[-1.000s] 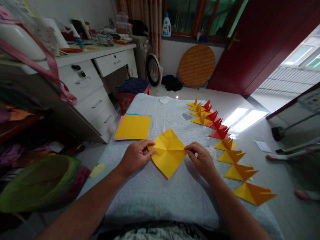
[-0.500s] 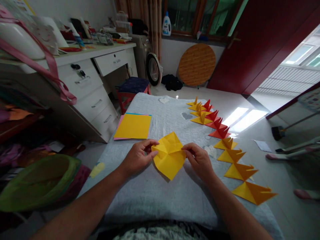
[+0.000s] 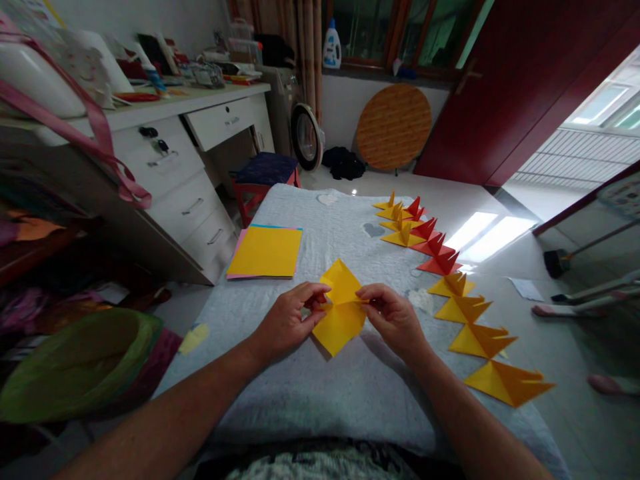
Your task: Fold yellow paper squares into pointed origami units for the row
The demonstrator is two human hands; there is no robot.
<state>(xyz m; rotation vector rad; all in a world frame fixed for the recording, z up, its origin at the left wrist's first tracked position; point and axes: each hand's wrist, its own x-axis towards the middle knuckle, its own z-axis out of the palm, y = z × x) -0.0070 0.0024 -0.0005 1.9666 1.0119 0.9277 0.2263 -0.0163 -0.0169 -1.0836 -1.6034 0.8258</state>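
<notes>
A creased yellow paper square is held just above a pale grey padded surface. My left hand pinches its left corner, and my right hand pinches its right corner. The two side corners are pushed inward, so the sheet is buckling along its creases into a narrower shape. A stack of flat paper sheets, yellow on top, lies to the left beyond my left hand.
A curved row of several folded yellow, orange and red paper pieces runs along the surface's right side. A white desk with drawers stands at the left, with a red stool beside it. A green bag sits at the lower left.
Both hands have moved toward each other, pushing the paper's side corners inward. The flat open square has collapsed into a narrower, folded form.
</notes>
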